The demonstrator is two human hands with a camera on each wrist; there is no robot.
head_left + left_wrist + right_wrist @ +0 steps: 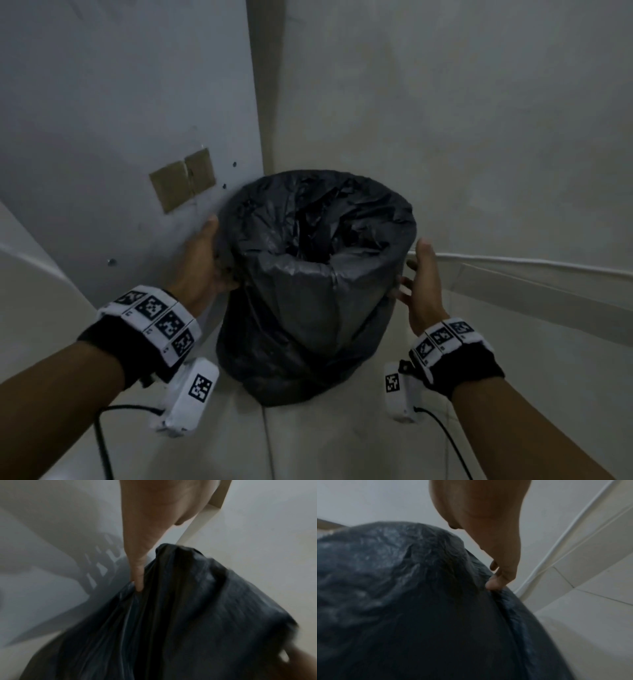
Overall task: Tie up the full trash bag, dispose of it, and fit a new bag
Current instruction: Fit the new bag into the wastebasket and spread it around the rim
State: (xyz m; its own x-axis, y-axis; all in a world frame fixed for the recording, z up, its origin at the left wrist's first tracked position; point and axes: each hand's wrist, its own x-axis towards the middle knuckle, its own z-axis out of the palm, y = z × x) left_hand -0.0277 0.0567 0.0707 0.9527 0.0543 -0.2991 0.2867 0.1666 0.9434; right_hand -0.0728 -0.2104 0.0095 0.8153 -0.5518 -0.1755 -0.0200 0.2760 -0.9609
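Note:
A black trash bag (pixel 318 274) lines a round bin standing in a corner; its mouth is open and its rim is folded down over the bin's outside, hiding the bin. My left hand (pixel 209 260) is at the bag's left side, thumb up by the rim, fingers hooked into the folded overhang. In the left wrist view a fingertip (pixel 138 585) digs into a fold of the bag (pixel 188 615). My right hand (pixel 418 284) is at the right side, thumb raised. Its curled fingertips (pixel 494 584) catch the hem of the bag (pixel 419 601).
The bin stands close against a grey wall on the left with a brown taped patch (pixel 183 183). A white cable (pixel 513 262) runs along the right wall above the skirting. Pale tiled floor (pixel 325 445) lies in front of the bin.

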